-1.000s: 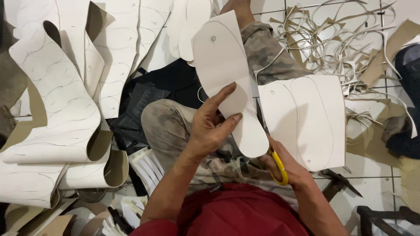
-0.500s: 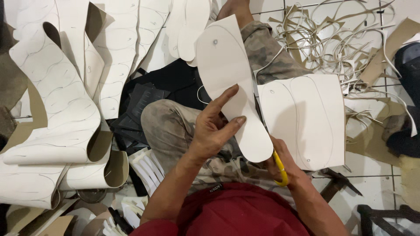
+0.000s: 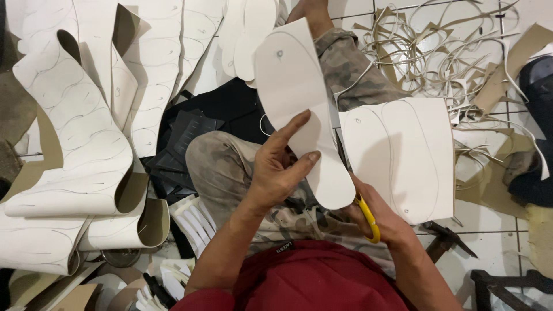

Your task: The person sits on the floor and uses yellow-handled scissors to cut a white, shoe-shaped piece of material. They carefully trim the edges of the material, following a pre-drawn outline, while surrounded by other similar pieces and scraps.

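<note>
My left hand (image 3: 280,170) grips a white sole-shaped piece (image 3: 299,109) by its left edge, thumb on top, holding it up over my lap. The rest of the white sheet (image 3: 403,155), marked with curved outlines, hangs to the right of the piece. My right hand (image 3: 383,222) sits below the sole's rounded near end, closed on yellow-handled scissors (image 3: 367,217); the blades are hidden behind the sheet.
Rolled white sheets (image 3: 75,144) with drawn sole outlines lie at the left. Cut white soles (image 3: 250,34) are stacked at the top centre. A tangle of thin offcut strips (image 3: 449,57) covers the tiled floor at the upper right. A hammer (image 3: 446,239) lies by my right knee.
The sole-shaped piece has shifted slightly down and right as the cut runs along its edge; my right hand with the scissors has edged a little to the right.
</note>
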